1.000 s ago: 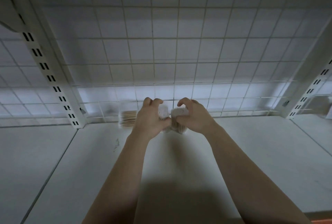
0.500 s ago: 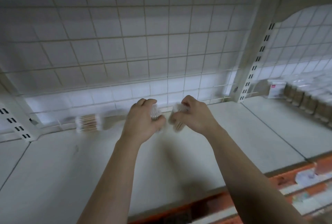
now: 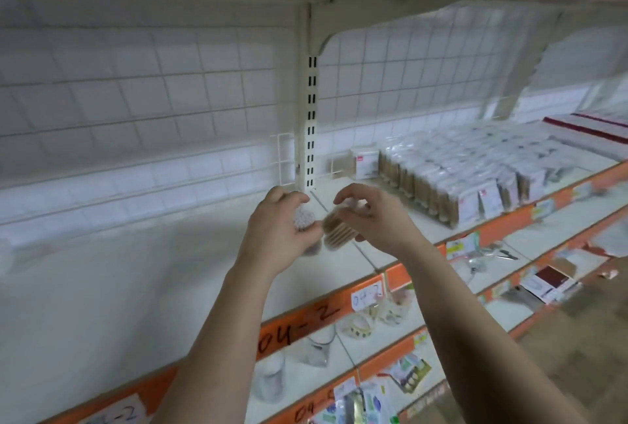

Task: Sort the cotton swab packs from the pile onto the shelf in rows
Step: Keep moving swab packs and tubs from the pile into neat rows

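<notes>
Now the left hand (image 3: 275, 233) curls round one swab pack (image 3: 303, 218) and the right hand (image 3: 377, 216) pinches a second pack (image 3: 338, 233), both just above the shelf (image 3: 136, 270). They are best set down upright and snug, squared with the standing rows (image 3: 475, 175) to the right.

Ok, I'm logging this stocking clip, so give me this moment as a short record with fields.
left hand: grips a cotton swab pack, white tips toward the camera
right hand: holds a second pack, wooden sticks showing
packs apart or touching: cannot tell, blurred
rows of packs: standing on the shelf, right of the slotted post
</notes>
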The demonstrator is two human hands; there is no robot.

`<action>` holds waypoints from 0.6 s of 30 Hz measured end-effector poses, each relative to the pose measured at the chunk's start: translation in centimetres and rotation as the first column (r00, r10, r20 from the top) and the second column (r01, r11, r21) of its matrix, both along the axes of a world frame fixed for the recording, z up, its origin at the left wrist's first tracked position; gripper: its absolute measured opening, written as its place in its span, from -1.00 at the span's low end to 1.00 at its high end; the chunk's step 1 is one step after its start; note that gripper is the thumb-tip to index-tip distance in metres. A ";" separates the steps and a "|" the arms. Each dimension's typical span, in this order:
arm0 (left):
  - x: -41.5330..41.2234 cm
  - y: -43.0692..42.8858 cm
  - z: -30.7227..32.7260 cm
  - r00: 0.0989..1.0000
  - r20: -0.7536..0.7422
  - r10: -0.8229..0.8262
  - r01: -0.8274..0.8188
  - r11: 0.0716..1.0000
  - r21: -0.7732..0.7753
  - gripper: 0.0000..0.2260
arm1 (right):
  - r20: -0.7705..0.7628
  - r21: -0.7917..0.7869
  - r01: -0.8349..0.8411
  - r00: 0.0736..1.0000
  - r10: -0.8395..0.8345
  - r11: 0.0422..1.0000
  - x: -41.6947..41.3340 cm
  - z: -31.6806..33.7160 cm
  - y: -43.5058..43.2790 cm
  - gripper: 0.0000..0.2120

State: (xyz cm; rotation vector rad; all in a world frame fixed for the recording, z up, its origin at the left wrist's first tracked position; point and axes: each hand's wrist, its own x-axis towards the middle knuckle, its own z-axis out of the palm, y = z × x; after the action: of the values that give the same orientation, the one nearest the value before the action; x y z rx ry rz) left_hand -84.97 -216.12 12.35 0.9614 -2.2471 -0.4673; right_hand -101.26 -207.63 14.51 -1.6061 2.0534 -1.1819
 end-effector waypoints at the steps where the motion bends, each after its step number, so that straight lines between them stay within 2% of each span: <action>1: -1.7 0.9 0.0 1.000 0.002 -0.011 0.011 1.000 -0.013 -0.57 | -0.023 -0.011 0.011 1.000 -0.012 1.000 -1.6 0.1 1.1 -0.90; 3: -5.0 2.6 -0.1 1.000 0.000 -0.027 0.027 0.999 -0.030 -0.58 | -0.044 -0.034 0.051 0.998 -0.052 0.998 -4.7 0.0 3.3 -0.92; 11: -17.1 7.7 0.0 0.984 -0.026 -0.174 0.173 0.984 -0.046 -0.70 | 0.068 -0.050 0.210 0.976 -0.206 0.976 -15.9 -0.5 11.2 -0.95; 16: -24.3 9.5 0.6 0.955 -0.050 -0.293 0.288 0.953 -0.095 -0.59 | 0.075 -0.035 0.265 0.962 -0.262 0.964 -22.1 -0.7 14.5 -0.67; 18: -27.1 9.9 0.9 0.948 -0.044 -0.316 0.310 0.945 -0.101 -0.59 | 0.060 -0.030 0.303 0.952 -0.301 0.953 -24.5 -0.9 15.4 -0.63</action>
State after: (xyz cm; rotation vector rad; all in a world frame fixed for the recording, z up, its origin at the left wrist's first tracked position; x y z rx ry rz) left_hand -112.05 -206.24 13.27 0.5354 -2.3530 -0.5163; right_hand -125.72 -192.26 13.62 -1.2891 2.3126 -1.3545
